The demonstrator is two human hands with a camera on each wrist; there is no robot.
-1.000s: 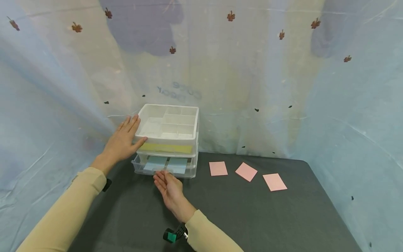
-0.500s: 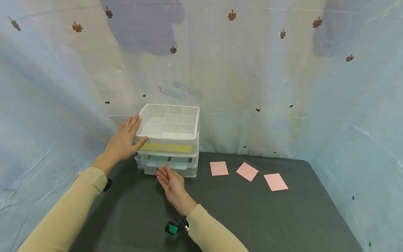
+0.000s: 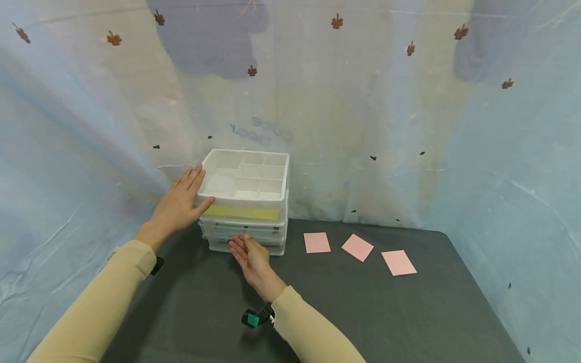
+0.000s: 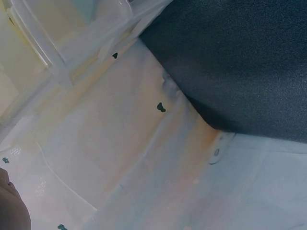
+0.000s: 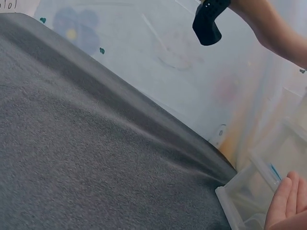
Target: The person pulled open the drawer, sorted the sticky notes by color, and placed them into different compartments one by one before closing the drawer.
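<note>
A white plastic drawer unit with clear drawers stands at the back left of the dark table. My left hand rests flat along the top left side of it, fingers straight, thumb over the front edge. Palm up, my right hand touches the front of the lower clear drawer with its fingertips. That drawer stands nearly flush with the unit, its light blue sheets faintly visible through the front. Yellow paper shows in the drawer above. In the right wrist view, my right fingers are straight against the drawer.
Pink sticky notes lie in a row right of the unit: one near it, a tilted one and a third. The unit's top is a divided tray. A printed curtain hangs behind and beside the dark table.
The lower drawer has slid back into the unit, pushed by my right hand, which moved forward with it. My left hand has stayed in place on the unit.
</note>
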